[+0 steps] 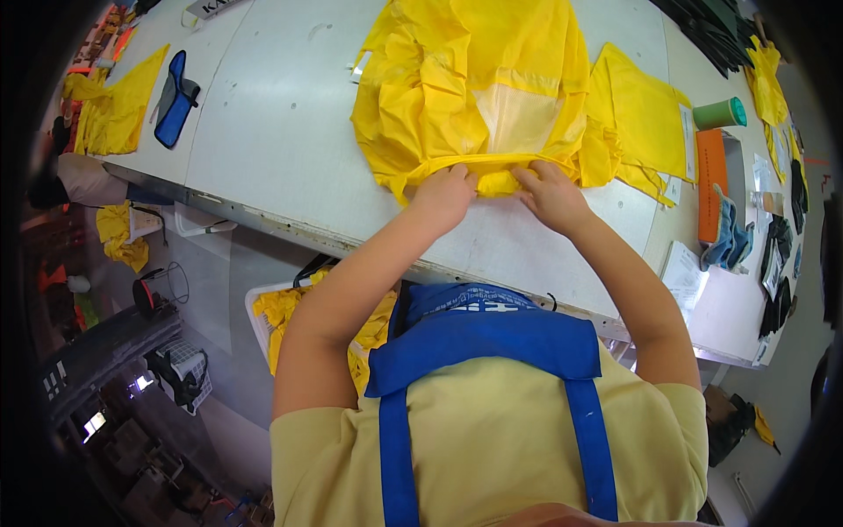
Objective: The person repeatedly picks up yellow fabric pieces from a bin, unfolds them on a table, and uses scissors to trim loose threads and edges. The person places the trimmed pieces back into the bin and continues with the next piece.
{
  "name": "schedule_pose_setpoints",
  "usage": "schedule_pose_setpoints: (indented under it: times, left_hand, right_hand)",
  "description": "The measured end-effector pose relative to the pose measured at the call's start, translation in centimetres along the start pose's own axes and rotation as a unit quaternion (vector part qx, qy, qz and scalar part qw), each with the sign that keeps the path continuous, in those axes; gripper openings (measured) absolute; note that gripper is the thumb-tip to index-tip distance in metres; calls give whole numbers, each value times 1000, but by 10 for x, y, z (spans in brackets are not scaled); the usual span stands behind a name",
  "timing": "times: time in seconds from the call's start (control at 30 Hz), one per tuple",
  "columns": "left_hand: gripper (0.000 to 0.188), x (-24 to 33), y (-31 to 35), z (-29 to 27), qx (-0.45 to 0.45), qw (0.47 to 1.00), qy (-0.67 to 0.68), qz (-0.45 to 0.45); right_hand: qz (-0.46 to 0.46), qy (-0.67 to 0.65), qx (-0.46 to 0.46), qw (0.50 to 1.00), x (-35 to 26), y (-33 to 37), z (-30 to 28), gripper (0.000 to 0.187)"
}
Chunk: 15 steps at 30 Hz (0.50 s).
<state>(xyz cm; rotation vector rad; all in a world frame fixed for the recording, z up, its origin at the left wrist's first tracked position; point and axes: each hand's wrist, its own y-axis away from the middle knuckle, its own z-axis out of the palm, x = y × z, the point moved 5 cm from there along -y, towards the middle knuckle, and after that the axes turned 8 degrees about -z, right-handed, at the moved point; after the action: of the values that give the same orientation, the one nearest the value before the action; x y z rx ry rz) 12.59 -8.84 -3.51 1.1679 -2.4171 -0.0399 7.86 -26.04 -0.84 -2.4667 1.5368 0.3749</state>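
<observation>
A large, crumpled yellow garment (439, 97) of thin, shiny fabric lies on the white table (281, 149) in front of me. It has a paler, see-through panel, and its folded hem runs along the side nearest me. My left hand (446, 195) pinches this hem left of its middle, fingers bent over the cloth. A short way to the right, my right hand (553, 197) holds the same edge between thumb and fingers. The fingertips of both hands are partly hidden by the fabric.
Folded yellow fabric (641, 114) lies right of the garment, near a green spool (720, 115), an orange box (709, 176), blue cloth (727, 233) and papers (685, 277). At left are a blue-edged black item (177, 101) and yellow cloth (118, 114). A white bin (260, 327) holds yellow cloth below the table edge.
</observation>
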Motion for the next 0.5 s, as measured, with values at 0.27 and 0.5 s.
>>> schedule_pose_setpoints:
  times: [0.27, 0.5]
  left_hand:
    - [21, 6, 10, -30, 58, 995, -24, 74]
    - [24, -14, 9, -17, -146, 989, -21, 0]
  right_hand:
    - [-30, 35, -46, 998, -3, 2, -22, 29]
    - [9, 11, -63, 998, -10, 7, 23, 9]
